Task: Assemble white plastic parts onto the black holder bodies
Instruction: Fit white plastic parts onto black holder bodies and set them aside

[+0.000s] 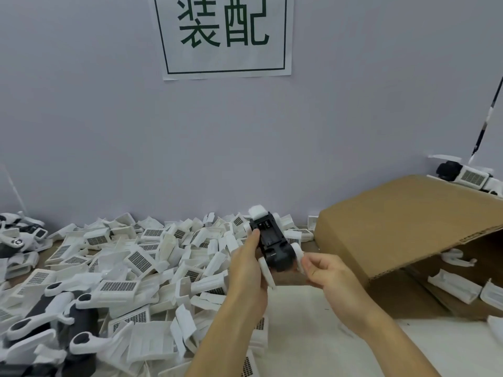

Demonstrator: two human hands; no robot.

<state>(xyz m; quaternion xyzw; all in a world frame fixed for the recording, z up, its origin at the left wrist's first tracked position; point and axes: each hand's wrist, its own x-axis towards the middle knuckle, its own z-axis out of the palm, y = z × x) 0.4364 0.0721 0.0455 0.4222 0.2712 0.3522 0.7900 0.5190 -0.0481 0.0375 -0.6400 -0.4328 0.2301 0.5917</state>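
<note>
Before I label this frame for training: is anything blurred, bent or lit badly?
Head view: lighting is even and soft, without glare. The wide lens bows the wall sign and stretches the edges. The black holder and both hands, left and right, are slightly soft, and the white parts pile loses fine detail.

Bright, even overhead light, soft shadows (no glare), slight overall softness, and wide-angle bending at the edges.

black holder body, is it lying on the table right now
No, the black holder body is held up above the table, gripped by the left hand while the right hand pinches a white part at its side.
</note>
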